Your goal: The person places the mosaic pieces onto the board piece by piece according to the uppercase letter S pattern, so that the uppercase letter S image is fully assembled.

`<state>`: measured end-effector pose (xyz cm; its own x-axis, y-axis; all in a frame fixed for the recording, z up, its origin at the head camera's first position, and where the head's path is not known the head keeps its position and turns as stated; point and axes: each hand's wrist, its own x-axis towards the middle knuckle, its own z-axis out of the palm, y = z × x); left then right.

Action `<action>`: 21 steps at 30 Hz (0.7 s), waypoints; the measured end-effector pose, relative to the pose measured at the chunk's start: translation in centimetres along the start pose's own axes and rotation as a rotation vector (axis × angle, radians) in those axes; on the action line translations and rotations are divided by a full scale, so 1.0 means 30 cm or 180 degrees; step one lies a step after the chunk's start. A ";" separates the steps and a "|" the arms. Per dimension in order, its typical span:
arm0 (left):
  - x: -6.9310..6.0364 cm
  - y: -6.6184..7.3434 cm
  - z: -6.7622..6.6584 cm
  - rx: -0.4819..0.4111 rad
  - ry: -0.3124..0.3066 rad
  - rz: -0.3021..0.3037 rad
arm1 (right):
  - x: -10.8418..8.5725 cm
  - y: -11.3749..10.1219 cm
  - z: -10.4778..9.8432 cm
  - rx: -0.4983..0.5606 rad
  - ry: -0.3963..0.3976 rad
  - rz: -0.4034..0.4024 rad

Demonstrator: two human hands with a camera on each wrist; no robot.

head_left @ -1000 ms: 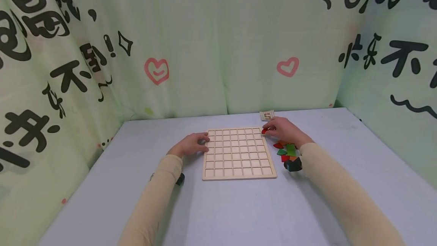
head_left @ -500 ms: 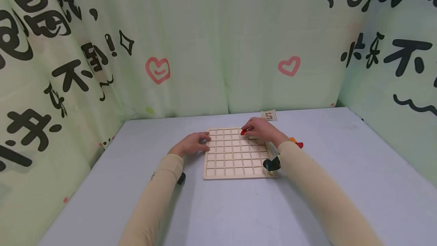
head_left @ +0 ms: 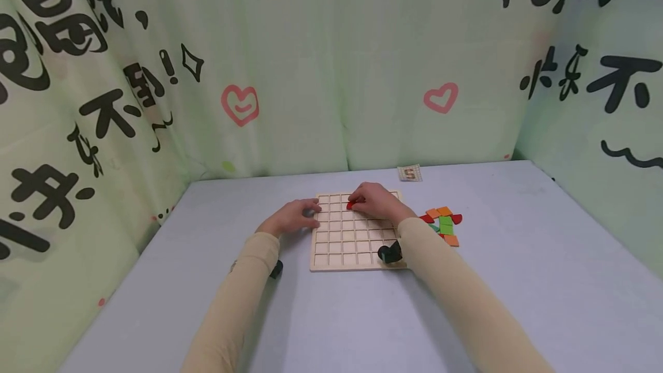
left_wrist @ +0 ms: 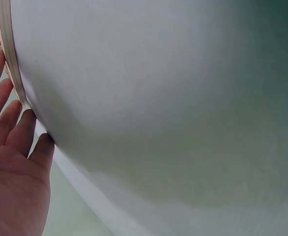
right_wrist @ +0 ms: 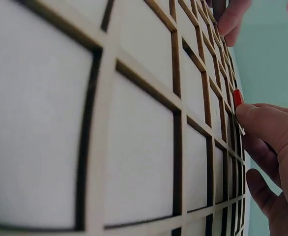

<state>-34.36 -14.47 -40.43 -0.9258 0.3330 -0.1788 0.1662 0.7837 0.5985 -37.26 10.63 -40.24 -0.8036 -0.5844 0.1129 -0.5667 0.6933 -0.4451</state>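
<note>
A pale wooden grid board [head_left: 331, 266] with square cells lies on the table. My left hand [head_left: 292, 219] rests against its left edge; in the left wrist view the fingers [left_wrist: 21, 130] are fairly straight and touch the board's side. Over the upper part of the board, my right hand [head_left: 377, 201] pinches a small red piece [head_left: 349, 206] between thumb and fingers. The right wrist view shows that red piece [right_wrist: 238, 97] at the thumb tip, close above the grid; whether it touches a cell I cannot tell.
Right of the board lies a loose group of flat coloured pieces [head_left: 446, 229], red, orange and green, partly behind the right sleeve [head_left: 440, 269]. A small printed card [head_left: 410, 173] lies near the table's back edge. A curtain [head_left: 311, 73] hangs behind the white table [head_left: 331, 327].
My right hand has carried the red piece leftward from the board's right edge to above its upper middle. The coloured pieces show more now. My left hand has stayed put.
</note>
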 end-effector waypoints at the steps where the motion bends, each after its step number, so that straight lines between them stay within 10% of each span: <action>1: 0.001 0.001 -0.001 0.0013 -0.0001 0.0006 | 0.004 -0.004 0.001 0.0011 0.0002 0.0016; 21: 0.000 0.003 0.003 -0.0003 0.0006 -0.0019 | 0.022 -0.019 0.025 0.0035 -0.0047 0.0194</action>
<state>-34.30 -14.35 -40.44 -0.9275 0.3272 -0.1809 0.1603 0.7852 0.5982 -37.32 9.54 -40.59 -0.8337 -0.5475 0.0722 -0.5148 0.7232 -0.4604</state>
